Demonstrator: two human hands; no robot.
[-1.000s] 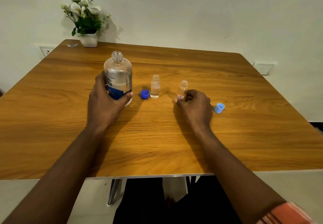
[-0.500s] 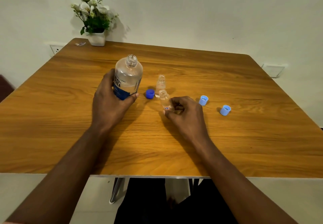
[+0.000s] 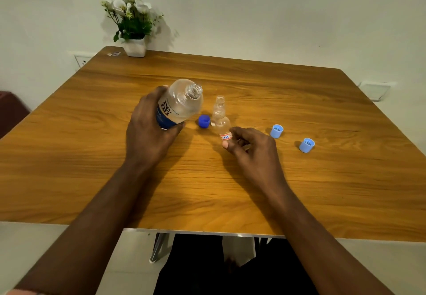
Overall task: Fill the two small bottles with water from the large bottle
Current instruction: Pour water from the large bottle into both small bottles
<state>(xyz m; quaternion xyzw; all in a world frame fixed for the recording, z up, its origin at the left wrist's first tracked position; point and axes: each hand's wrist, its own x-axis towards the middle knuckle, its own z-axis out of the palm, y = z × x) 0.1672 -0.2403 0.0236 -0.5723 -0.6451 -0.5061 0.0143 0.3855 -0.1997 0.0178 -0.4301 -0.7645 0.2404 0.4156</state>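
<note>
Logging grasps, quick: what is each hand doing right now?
Left hand: holding the large bottle, tilted.
Right hand: pinching the labelled small bottle.

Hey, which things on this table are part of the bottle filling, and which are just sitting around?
Job: large bottle in left hand, labelled small bottle in right hand, other small bottle, dark blue cap, two light blue caps.
Lying about: flower pot.

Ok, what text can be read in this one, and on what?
"re nu": label on the large bottle, gripped by the left hand.
"7B", or perhaps "78": sticker on the small bottle pinched by the right hand.
Fine print on that label: too small to read.
</note>
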